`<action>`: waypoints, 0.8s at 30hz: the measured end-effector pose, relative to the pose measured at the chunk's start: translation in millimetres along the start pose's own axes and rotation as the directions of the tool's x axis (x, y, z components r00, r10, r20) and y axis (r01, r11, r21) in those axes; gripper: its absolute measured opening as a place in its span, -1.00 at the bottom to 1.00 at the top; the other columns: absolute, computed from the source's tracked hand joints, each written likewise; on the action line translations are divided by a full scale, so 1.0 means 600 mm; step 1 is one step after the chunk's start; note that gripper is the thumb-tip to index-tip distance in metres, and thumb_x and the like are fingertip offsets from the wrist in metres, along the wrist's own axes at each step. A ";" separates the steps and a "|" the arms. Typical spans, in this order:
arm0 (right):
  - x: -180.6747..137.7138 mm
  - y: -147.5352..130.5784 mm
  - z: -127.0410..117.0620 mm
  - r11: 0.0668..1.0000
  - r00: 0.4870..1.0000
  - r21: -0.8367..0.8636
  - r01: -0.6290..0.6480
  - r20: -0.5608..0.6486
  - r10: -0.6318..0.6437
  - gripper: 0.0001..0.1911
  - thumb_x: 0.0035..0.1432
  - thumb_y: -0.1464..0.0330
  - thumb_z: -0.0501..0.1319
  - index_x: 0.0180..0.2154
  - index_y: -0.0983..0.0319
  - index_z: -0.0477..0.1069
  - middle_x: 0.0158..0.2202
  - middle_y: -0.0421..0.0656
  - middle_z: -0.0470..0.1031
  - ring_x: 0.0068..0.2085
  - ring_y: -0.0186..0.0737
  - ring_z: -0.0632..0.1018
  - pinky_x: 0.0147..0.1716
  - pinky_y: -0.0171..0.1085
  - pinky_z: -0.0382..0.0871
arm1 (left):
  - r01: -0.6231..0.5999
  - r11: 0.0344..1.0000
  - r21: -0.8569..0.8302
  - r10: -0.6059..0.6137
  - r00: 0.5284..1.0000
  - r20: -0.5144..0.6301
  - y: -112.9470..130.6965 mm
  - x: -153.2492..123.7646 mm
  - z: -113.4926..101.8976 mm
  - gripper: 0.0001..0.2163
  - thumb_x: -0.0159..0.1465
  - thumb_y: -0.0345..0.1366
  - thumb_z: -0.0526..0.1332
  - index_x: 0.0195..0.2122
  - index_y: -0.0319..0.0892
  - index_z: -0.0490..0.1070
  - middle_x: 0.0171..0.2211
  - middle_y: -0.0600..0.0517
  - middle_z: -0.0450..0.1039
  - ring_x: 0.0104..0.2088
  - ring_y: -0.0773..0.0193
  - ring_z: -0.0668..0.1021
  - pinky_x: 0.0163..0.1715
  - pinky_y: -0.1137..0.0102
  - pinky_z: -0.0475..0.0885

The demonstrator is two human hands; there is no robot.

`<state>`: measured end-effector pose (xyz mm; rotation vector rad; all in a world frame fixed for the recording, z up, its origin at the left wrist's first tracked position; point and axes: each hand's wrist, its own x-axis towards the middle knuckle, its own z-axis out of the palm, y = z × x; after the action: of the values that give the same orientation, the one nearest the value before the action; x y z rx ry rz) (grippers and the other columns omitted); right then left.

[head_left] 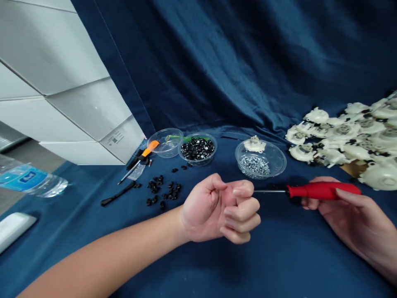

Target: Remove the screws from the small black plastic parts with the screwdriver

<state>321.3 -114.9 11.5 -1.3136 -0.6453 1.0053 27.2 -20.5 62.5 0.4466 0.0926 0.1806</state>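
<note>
My left hand is curled into a loose fist over the blue cloth, fingers pinched round something too small to make out. The metal tip of a red-handled screwdriver points into that fist. My right hand grips the red handle from the right side. Just behind both hands stands a clear bowl of small silver screws with a white plastic part resting on its rim.
A bowl of black parts and an empty clear bowl stand at centre left, with loose black pieces, an orange-handled tool and a black strip nearby. White plastic assemblies pile up at right. White boxes and a water bottle lie at left.
</note>
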 end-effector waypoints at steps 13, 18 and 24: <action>0.001 0.000 -0.001 1.000 1.000 0.003 0.005 0.010 -0.005 -0.69 -0.08 0.05 0.47 -0.34 0.10 0.75 -0.52 -0.03 0.65 -0.45 -0.02 0.63 -0.37 -0.22 0.63 | -0.119 0.982 0.144 0.135 0.986 -0.103 0.002 0.006 -0.032 -0.78 0.19 -0.28 0.15 -0.53 -0.10 0.10 -0.62 0.14 -0.10 -0.56 0.25 -0.04 -0.59 0.39 -0.08; 0.000 0.002 -0.004 1.000 1.000 0.007 0.008 0.019 -0.008 -0.69 -0.05 0.06 0.47 -0.33 0.12 0.75 -0.52 -0.04 0.64 -0.44 -0.01 0.65 -0.35 -0.23 0.63 | -0.119 0.979 0.164 0.140 0.983 -0.121 0.005 0.008 -0.037 -0.74 0.17 -0.27 0.17 -0.56 -0.10 0.06 -0.62 0.14 -0.11 -0.57 0.27 -0.04 -0.59 0.40 -0.07; 0.001 0.001 -0.005 1.000 1.000 0.021 -0.002 0.002 0.002 -0.69 -0.07 0.07 0.49 -0.32 0.11 0.76 -0.52 -0.03 0.66 -0.45 -0.03 0.65 -0.36 -0.24 0.64 | -0.110 0.978 0.177 0.132 0.985 -0.115 0.006 0.008 -0.038 -0.74 0.22 -0.29 0.16 -0.56 -0.10 0.10 -0.61 0.16 -0.10 -0.57 0.30 -0.01 -0.59 0.42 -0.05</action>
<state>323.9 -116.1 10.3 -1.2953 -0.6341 1.0127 28.3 -7.2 43.5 0.6122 0.2067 0.3232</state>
